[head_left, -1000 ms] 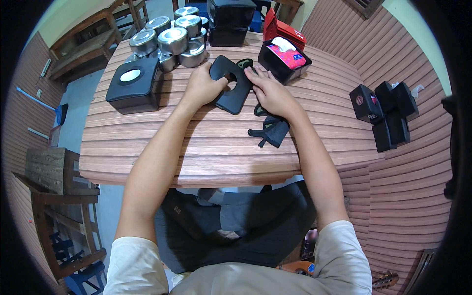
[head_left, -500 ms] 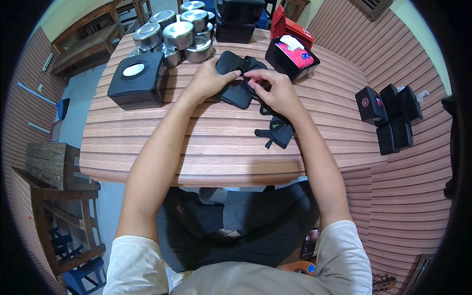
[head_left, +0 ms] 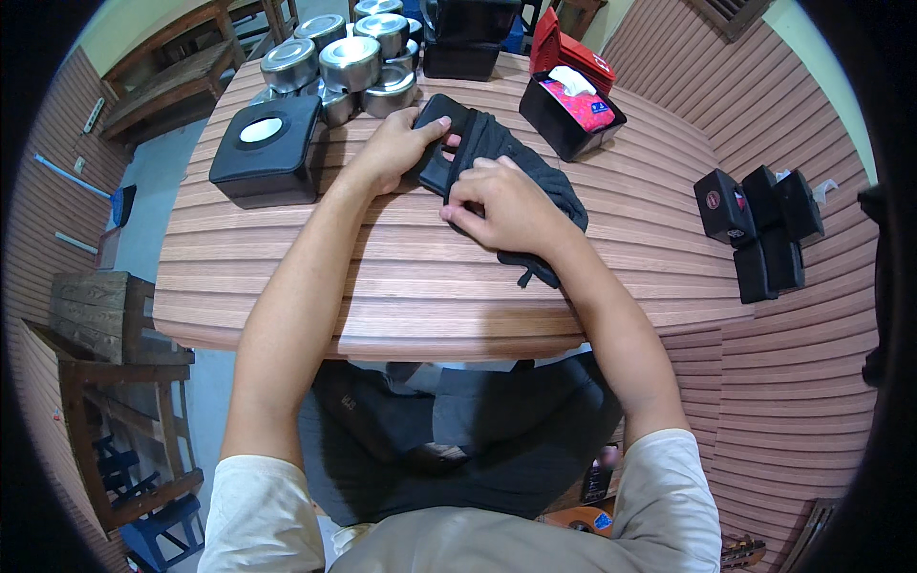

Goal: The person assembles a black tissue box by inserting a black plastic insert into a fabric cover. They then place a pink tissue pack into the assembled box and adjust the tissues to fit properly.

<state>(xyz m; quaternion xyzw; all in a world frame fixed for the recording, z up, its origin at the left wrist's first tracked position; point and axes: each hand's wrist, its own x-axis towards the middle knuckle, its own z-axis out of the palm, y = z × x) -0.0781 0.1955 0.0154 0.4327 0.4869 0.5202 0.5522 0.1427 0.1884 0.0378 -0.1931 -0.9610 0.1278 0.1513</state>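
Note:
My left hand (head_left: 392,153) grips the left side of a flat black rectangular object (head_left: 441,116) with rounded corners, thumb on top. I cannot make out what kind of object it is. A black cloth pouch (head_left: 535,174) covers its right part, and a dark cord end hangs from the pouch's near side. My right hand (head_left: 501,202) is closed on the pouch's near edge with bent fingers, beside the object. Some fingertips show in a gap between object and cloth. Both hands are over the middle of the wood-patterned table (head_left: 420,296).
A black tissue box (head_left: 272,181) stands left of my hands, with stacked round metal tins (head_left: 349,65) behind it. Black containers (head_left: 468,43) stand at the back. To the right is an open black box holding a pink tissue pack (head_left: 585,107), near a red case (head_left: 564,53).
The black cloth has been drawn up and left over the right part of the flat object, and now lies spread out. My right hand has moved lower; my left still holds the object.

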